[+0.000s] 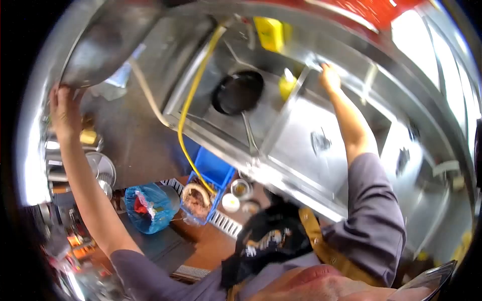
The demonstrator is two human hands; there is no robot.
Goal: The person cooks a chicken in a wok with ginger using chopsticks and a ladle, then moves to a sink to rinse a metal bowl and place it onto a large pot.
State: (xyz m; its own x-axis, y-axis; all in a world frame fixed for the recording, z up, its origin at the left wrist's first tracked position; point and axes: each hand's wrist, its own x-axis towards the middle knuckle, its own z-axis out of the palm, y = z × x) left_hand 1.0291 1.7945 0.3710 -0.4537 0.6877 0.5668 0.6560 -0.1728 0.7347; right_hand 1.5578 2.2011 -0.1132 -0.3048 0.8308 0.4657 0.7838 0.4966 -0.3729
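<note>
At the upper left, my left hand [65, 108] has its fingers wrapped round the edge of a large round metal pan [103, 42]. My right arm is stretched out to the back of the steel sink, where my right hand [329, 78] is closed near a small bright metal or whitish item [315, 62]; blur hides what exactly it grips. A black frying pan [238, 93] lies in the left sink basin [216, 118] with its handle toward me. Beside it stands a yellow bottle [287, 85].
A yellow hose [188, 103] runs from the sink to a blue crate [213, 168] with food in it. Also below are a blue bag [155, 220], small bowls [241, 188] and a floor grate [226, 224]. A yellow container [269, 34] stands behind the sink.
</note>
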